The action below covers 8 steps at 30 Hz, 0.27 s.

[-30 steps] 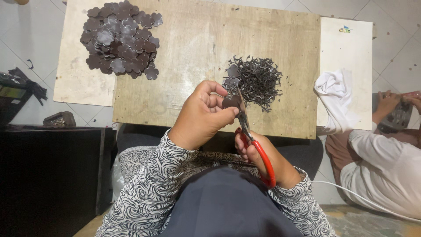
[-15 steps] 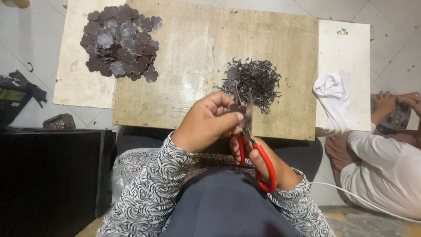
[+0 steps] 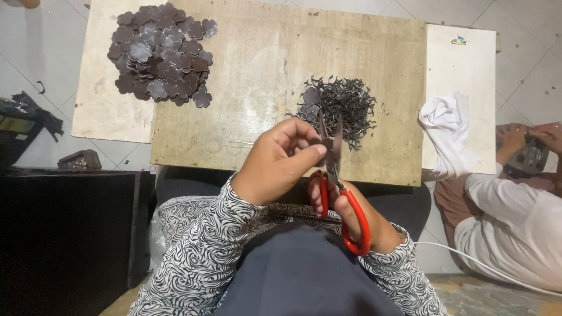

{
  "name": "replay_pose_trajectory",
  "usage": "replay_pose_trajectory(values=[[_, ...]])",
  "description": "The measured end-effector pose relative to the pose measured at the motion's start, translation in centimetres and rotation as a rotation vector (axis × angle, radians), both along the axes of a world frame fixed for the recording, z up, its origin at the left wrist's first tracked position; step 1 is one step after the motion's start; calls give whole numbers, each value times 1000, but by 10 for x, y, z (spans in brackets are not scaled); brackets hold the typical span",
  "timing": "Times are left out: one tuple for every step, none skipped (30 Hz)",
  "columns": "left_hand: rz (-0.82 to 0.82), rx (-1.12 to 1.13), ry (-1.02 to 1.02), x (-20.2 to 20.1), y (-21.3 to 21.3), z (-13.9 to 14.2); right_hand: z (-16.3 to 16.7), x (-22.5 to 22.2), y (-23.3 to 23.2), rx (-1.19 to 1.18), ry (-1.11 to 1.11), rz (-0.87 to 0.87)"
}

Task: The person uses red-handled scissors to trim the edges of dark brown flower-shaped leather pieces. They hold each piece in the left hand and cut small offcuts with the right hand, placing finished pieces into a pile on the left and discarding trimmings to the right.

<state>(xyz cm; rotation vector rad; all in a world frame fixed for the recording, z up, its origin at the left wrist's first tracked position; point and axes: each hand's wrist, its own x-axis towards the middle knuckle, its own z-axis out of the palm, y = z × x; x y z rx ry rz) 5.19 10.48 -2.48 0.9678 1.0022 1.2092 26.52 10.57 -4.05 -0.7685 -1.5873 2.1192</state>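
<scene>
The left hand [image 3: 278,161] pinches a small dark piece [image 3: 324,144] between thumb and curled fingers [image 3: 304,153], just in front of the board's near edge. The right hand [image 3: 351,210] grips the red-handled scissors [image 3: 336,175], fingers closed through the loops; the blades point away from the body and stand slightly parted around the piece.

Hazards, as judged:
- The left thumb tip lies just beside the blades. A deep closing stroke could nick it.
- The piece is small and mostly hidden by the fingers. A weak pinch could let it twist or drop into the lap.
- Trimmings could fall short of the scrap heap [image 3: 339,105] and land off the board [image 3: 263,88].

Clearances:
- The heap lies directly beyond the blade tips, near them.
- The pile of flower-shaped pieces [image 3: 161,55] sits at the far left, well apart, straddling the board's left edge.
- Bare board lies between pile and heap.
- A white cloth [image 3: 448,126] and another person's sleeve [image 3: 509,216] bound the right side.
</scene>
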Motion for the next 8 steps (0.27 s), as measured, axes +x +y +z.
replay_pose_trajectory(values=[[-28, -33, -4, 0, -1, 1, 2, -2, -1, 15, 5, 6], [-38, -59, -46, 2, -1, 1, 4, -3, -1, 30, 10, 14], [-47, -86, -89, 3, -1, 2, 6, -3, -1, 23, 15, 16], [-57, -112, -131, 4, -1, 2, 8, -2, -2, 16, 19, 18], [-55, -112, -144, 4, -2, 2, 10, -2, -2, 9, 24, 21], [-53, -112, -157, 4, -2, 1, 11, -3, -3, -11, 27, 21], [-52, -110, -171, 4, -1, 1, 12, -4, -3, -30, 28, 20], [-52, -101, -154, 3, -1, 0, 13, -5, -3, -47, 31, 20]])
